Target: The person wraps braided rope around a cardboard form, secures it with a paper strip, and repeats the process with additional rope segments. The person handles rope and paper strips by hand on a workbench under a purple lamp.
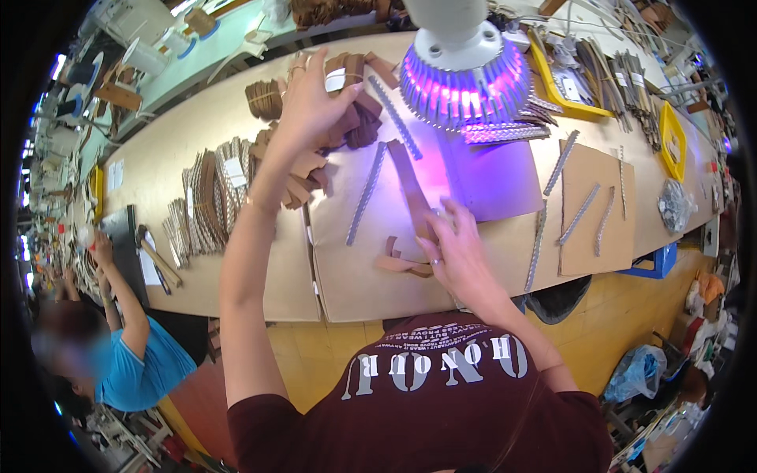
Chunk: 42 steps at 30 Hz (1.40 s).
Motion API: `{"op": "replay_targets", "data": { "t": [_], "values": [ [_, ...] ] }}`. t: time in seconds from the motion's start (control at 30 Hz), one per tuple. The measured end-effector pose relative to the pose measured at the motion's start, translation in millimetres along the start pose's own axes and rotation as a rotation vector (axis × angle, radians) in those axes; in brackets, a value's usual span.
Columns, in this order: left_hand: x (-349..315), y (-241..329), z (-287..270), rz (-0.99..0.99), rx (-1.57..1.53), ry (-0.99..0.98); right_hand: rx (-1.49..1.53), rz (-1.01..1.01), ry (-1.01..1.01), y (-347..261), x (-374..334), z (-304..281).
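Observation:
My left hand [306, 102] reaches to the far side of the table, fingers and thumb spread over bundles of brown leather strips [361, 126]. Some of its fingertips are hidden behind the hand. Nearer to me, my right hand [459, 248] pinches the near end of a single brown leather strip [408, 180], which lies pointing away from me. Silvery braided strips flank it, one on the left [367, 193] and another beyond it [396, 118]. Small brown leather offcuts [400, 264] rest just left of my right hand.
A lamp [465, 75] with purple light hangs over the table. To the right lie a cardboard sheet [607, 229] with braided strips and yellow trays [672, 142]. Stacked strips [209, 193] and a hammer [158, 260] lie left. A co-worker in blue [146, 359] sits at the left.

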<state>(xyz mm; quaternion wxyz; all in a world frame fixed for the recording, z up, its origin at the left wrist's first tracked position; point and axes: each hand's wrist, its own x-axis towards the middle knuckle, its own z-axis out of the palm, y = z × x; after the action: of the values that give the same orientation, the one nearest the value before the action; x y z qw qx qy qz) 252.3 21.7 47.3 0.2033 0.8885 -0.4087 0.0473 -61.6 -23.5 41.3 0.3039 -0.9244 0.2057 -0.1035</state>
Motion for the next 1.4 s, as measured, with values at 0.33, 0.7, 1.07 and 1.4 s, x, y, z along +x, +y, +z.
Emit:
{"op": "replay_targets", "data": {
  "t": [0.33, 0.7, 1.07, 1.4],
  "values": [
    [-213, 47, -35, -0.415, -0.828, -0.338, 0.005, -0.171, -0.224, -2, -16, -7],
    [-265, 83, 7, -0.672, -1.290, -0.202, 0.492, 0.046, -0.385, -1, -4, 2],
    [-220, 113, -5, -0.462, -1.612, -0.403, 0.434, -0.135, -0.032, -1, 0, -45],
    [-223, 95, 23, -0.669, -0.997, -0.078, 1.137, -0.127, 0.215, 8, -20, -102]
  ]
}}
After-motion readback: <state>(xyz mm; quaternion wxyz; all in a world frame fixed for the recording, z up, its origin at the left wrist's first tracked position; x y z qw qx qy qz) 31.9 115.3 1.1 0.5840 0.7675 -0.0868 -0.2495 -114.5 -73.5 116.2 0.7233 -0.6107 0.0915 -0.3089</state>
